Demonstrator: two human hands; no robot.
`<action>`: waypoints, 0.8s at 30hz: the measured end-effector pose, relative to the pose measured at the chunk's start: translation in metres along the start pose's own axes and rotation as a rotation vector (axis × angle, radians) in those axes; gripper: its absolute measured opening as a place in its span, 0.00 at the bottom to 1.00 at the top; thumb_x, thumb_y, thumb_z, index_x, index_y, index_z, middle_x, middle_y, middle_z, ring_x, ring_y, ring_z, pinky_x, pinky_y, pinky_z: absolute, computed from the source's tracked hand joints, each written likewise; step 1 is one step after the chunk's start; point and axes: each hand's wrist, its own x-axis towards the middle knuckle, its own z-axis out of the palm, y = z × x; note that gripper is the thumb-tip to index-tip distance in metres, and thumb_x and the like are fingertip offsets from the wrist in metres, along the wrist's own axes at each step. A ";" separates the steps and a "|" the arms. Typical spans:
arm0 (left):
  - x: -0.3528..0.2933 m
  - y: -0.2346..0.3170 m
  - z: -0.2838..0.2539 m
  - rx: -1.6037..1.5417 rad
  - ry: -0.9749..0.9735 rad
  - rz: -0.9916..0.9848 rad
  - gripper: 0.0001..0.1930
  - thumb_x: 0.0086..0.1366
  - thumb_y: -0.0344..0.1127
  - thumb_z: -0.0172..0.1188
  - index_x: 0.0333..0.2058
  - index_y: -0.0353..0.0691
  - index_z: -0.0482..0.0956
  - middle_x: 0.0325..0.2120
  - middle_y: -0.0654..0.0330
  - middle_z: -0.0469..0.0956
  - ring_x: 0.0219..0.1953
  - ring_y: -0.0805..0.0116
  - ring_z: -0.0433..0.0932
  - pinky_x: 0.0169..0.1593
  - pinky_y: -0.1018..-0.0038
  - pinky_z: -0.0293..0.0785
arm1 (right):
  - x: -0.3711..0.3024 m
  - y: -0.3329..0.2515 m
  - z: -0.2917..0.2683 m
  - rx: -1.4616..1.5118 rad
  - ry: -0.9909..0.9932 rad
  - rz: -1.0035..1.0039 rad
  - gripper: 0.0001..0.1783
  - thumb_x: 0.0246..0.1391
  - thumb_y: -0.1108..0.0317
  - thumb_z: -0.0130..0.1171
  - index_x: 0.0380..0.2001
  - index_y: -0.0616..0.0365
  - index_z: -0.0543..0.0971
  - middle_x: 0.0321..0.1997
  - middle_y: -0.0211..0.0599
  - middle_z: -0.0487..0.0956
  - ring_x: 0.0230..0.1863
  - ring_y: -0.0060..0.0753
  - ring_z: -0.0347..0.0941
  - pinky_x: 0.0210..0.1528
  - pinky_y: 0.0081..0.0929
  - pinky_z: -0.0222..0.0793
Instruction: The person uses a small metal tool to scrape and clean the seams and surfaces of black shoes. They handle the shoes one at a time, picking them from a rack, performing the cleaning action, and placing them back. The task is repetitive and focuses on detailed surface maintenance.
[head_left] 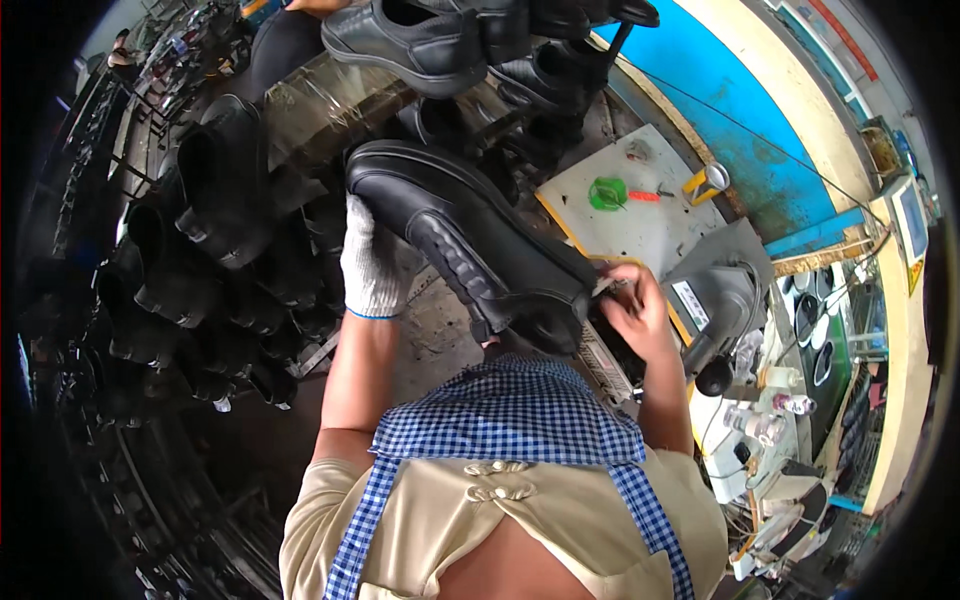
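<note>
A large black shoe (460,225) is held tilted in front of my chest, its toe up at the left and its heel down at the right. My left hand (372,262), in a white knitted glove, grips it at the toe end; most of those fingers are behind the shoe. Bare and curled beside the heel, my right hand (640,312) has its thumb and fingertips drawn together. Whatever small thing they pinch is too small to make out.
Black shoes (215,190) crowd a rack at the left, and another black shoe (410,45) rests above. At right, a white board (600,225) carries a green item (607,194) and a yellow cup (706,184). Below it sits a grey machine part (735,300), near plastic bottles (755,425).
</note>
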 end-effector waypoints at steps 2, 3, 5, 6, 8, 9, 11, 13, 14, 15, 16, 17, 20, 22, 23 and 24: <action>0.009 -0.010 -0.006 -0.232 0.016 -0.007 0.31 0.71 0.57 0.51 0.61 0.38 0.68 0.57 0.52 0.74 0.57 0.54 0.74 0.63 0.54 0.69 | -0.021 -0.017 -0.004 -0.068 -0.027 0.016 0.45 0.38 0.81 0.71 0.64 0.57 0.67 0.50 0.37 0.81 0.19 0.14 0.62 0.22 0.14 0.59; 0.014 -0.015 -0.013 -0.204 0.128 -0.029 0.32 0.70 0.59 0.51 0.60 0.38 0.70 0.57 0.52 0.75 0.57 0.54 0.74 0.64 0.54 0.69 | -0.023 -0.029 0.000 -0.073 -0.024 -0.012 0.49 0.37 0.80 0.73 0.66 0.55 0.66 0.50 0.39 0.81 0.19 0.15 0.63 0.22 0.16 0.63; 0.013 -0.024 -0.014 -0.265 0.126 -0.084 0.32 0.70 0.60 0.50 0.59 0.37 0.71 0.55 0.51 0.76 0.56 0.53 0.76 0.63 0.53 0.71 | -0.025 -0.039 0.004 -0.197 -0.059 -0.099 0.54 0.34 0.76 0.77 0.67 0.50 0.63 0.51 0.46 0.80 0.22 0.23 0.73 0.25 0.23 0.72; 0.012 -0.029 -0.010 -0.291 0.127 -0.129 0.32 0.70 0.61 0.50 0.58 0.37 0.71 0.55 0.50 0.76 0.55 0.52 0.76 0.62 0.53 0.71 | -0.021 -0.041 0.005 -0.261 -0.049 -0.221 0.54 0.33 0.74 0.78 0.67 0.50 0.63 0.51 0.47 0.80 0.24 0.27 0.76 0.26 0.24 0.74; 0.012 -0.033 -0.006 -0.238 0.166 -0.118 0.32 0.70 0.61 0.50 0.58 0.37 0.72 0.54 0.50 0.77 0.54 0.53 0.77 0.62 0.54 0.72 | -0.010 -0.046 0.015 -0.386 -0.035 -0.467 0.56 0.32 0.71 0.79 0.67 0.50 0.62 0.51 0.49 0.80 0.28 0.34 0.81 0.28 0.26 0.76; 0.011 -0.029 -0.002 -0.208 0.165 -0.124 0.31 0.71 0.59 0.50 0.58 0.37 0.71 0.54 0.50 0.76 0.55 0.54 0.76 0.62 0.55 0.72 | -0.007 -0.054 0.018 -0.399 -0.053 -0.461 0.54 0.34 0.67 0.80 0.67 0.48 0.63 0.50 0.53 0.79 0.41 0.46 0.83 0.36 0.32 0.78; 0.005 -0.017 0.007 -0.094 0.129 -0.097 0.30 0.72 0.57 0.50 0.59 0.37 0.71 0.55 0.51 0.76 0.55 0.54 0.76 0.63 0.56 0.71 | 0.001 -0.049 0.023 -0.201 -0.078 -0.450 0.54 0.36 0.65 0.80 0.67 0.51 0.62 0.50 0.52 0.79 0.45 0.48 0.82 0.43 0.36 0.78; -0.008 0.002 0.026 0.064 0.069 -0.041 0.28 0.73 0.54 0.50 0.60 0.37 0.69 0.55 0.51 0.75 0.56 0.55 0.76 0.63 0.57 0.70 | 0.004 -0.043 0.028 -0.005 -0.028 -0.321 0.51 0.37 0.67 0.79 0.65 0.59 0.63 0.51 0.50 0.79 0.45 0.47 0.81 0.45 0.38 0.78; -0.012 0.009 0.030 0.039 0.026 -0.063 0.27 0.73 0.51 0.51 0.61 0.38 0.68 0.57 0.52 0.74 0.57 0.56 0.74 0.64 0.57 0.70 | 0.005 -0.035 0.029 0.273 -0.036 -0.136 0.48 0.37 0.68 0.78 0.63 0.62 0.64 0.50 0.50 0.79 0.41 0.44 0.81 0.40 0.35 0.79; -0.017 0.015 0.033 0.011 -0.018 -0.086 0.26 0.72 0.49 0.52 0.62 0.39 0.67 0.59 0.53 0.72 0.59 0.56 0.73 0.64 0.56 0.69 | 0.003 -0.027 0.030 0.562 0.012 0.043 0.46 0.37 0.69 0.76 0.61 0.65 0.66 0.50 0.50 0.79 0.37 0.41 0.81 0.35 0.33 0.79; -0.022 0.021 0.039 -0.018 -0.062 -0.100 0.26 0.72 0.46 0.52 0.63 0.40 0.66 0.60 0.54 0.71 0.60 0.56 0.72 0.64 0.56 0.69 | 0.009 -0.025 0.032 1.023 -0.019 0.305 0.44 0.37 0.70 0.74 0.60 0.65 0.67 0.49 0.51 0.80 0.31 0.38 0.81 0.26 0.27 0.78; -0.028 0.028 0.049 0.018 -0.157 -0.094 0.28 0.69 0.45 0.57 0.64 0.42 0.65 0.62 0.55 0.69 0.61 0.57 0.70 0.63 0.57 0.69 | 0.013 -0.024 0.039 1.058 0.043 0.274 0.40 0.38 0.70 0.71 0.58 0.65 0.68 0.47 0.51 0.80 0.20 0.30 0.76 0.13 0.18 0.67; -0.047 0.045 0.038 0.232 -0.102 -0.077 0.33 0.65 0.45 0.63 0.65 0.41 0.64 0.61 0.55 0.69 0.60 0.60 0.71 0.61 0.59 0.70 | 0.034 -0.012 0.048 0.997 -0.030 0.250 0.40 0.45 0.60 0.70 0.60 0.65 0.67 0.49 0.48 0.79 0.15 0.25 0.69 0.12 0.13 0.59; -0.063 0.059 0.035 0.369 -0.049 0.047 0.28 0.67 0.34 0.59 0.64 0.38 0.62 0.61 0.52 0.68 0.59 0.61 0.71 0.59 0.64 0.71 | 0.055 -0.029 0.064 0.984 -0.022 0.244 0.37 0.46 0.62 0.69 0.58 0.64 0.68 0.46 0.47 0.79 0.14 0.23 0.67 0.12 0.13 0.57; -0.071 0.067 0.039 0.480 -0.018 0.137 0.27 0.67 0.31 0.58 0.63 0.37 0.63 0.60 0.52 0.69 0.58 0.62 0.72 0.59 0.65 0.72 | 0.064 -0.040 0.073 1.001 -0.004 0.247 0.35 0.46 0.65 0.69 0.57 0.63 0.68 0.43 0.45 0.80 0.14 0.23 0.67 0.13 0.14 0.59; -0.078 0.076 0.042 0.591 0.013 0.228 0.27 0.67 0.29 0.58 0.63 0.36 0.64 0.59 0.52 0.70 0.56 0.63 0.73 0.58 0.66 0.72 | 0.074 -0.048 0.080 1.018 0.015 0.247 0.34 0.45 0.68 0.69 0.56 0.62 0.68 0.40 0.44 0.80 0.14 0.23 0.68 0.14 0.15 0.62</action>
